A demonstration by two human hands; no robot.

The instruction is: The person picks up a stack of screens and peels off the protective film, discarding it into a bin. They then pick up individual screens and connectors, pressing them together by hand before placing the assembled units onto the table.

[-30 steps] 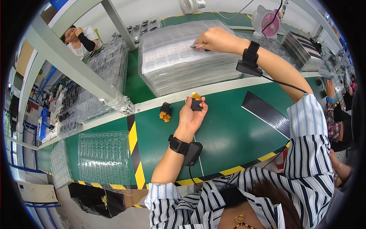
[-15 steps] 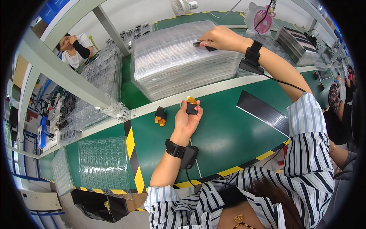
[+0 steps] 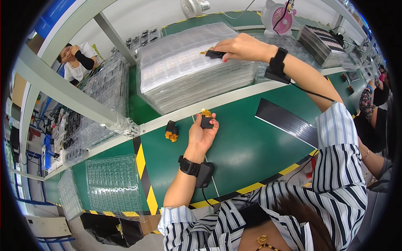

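Observation:
My left hand (image 3: 202, 137) is palm up over the green table, fingers closed round a small black part with an orange-gold flex cable (image 3: 206, 121); whether it is one part or a stack I cannot tell. On the table just left of it lies a small pile of similar black parts with orange flex cables (image 3: 171, 130). My right hand (image 3: 245, 47) reaches over a tall stack of clear plastic trays (image 3: 188, 69). Its fingers pinch a flat black part with a gold flex end (image 3: 215, 54), held at the top of the stack; contact with the tray is unclear.
A black strip-like panel (image 3: 289, 123) lies on the table at right. Clear empty-looking trays (image 3: 113, 184) lie at left beyond yellow-black tape. A white post (image 3: 71, 92) rises at left. Behind stand a pink-white fan (image 3: 280, 20) and another tray stack (image 3: 324, 46). A person (image 3: 79, 60) sits far left.
The black part in my right hand has turned, and its gold end now shows at the left. My left hand keeps its hold almost in place. The whole view has shifted slightly.

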